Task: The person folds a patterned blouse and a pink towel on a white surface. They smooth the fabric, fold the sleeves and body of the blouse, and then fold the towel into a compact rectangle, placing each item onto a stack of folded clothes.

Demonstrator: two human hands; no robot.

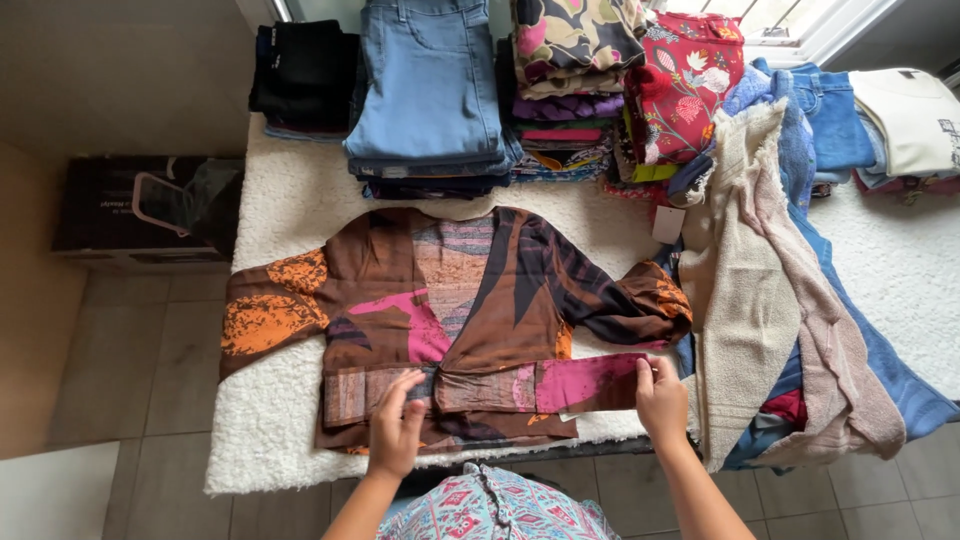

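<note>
The patterned wrap blouse (470, 300) lies spread, sleeves still unfolded. The left hand (398, 425) presses flat on its waistband; the right hand (660, 398) pinches the pink tie end (590, 385).

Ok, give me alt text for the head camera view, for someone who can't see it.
Two hands press on the waistband of a brown, pink and orange patterned top spread on a white fleecy table: left hand mid-band, right hand at its end. Folded clothes stacks sit behind.
</note>
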